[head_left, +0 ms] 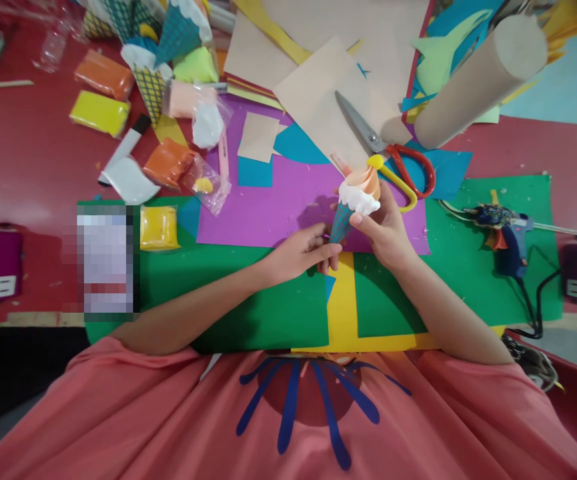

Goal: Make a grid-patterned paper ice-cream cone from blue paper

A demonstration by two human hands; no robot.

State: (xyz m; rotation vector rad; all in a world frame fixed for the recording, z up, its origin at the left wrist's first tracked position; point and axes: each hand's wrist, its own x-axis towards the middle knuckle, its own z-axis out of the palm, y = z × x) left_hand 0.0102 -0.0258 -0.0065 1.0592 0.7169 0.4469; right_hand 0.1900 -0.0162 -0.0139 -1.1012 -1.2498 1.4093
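A craft ice cream cone [359, 197] is held over the purple sheet, tilted with its tip down and to the left. It has a teal patterned cone, a white frilled rim, a peach swirl and a yellow piece on top. My right hand [385, 230] grips it from the right, thumb on the white rim. My left hand [313, 250] pinches the cone near its tip between thumb and fingers. Just behind my right hand lie scissors [374, 140] with one red and one yellow handle loop, blades pointing away.
Purple foam sheet [268, 220] and green sheets [238, 300] cover the near table. A glue gun [511, 233] lies right. At left are packets of orange clay [168, 162] and yellow clay [159, 227]. Finished cones [151, 83] cluster far left; a beige cylinder [478, 83] leans far right.
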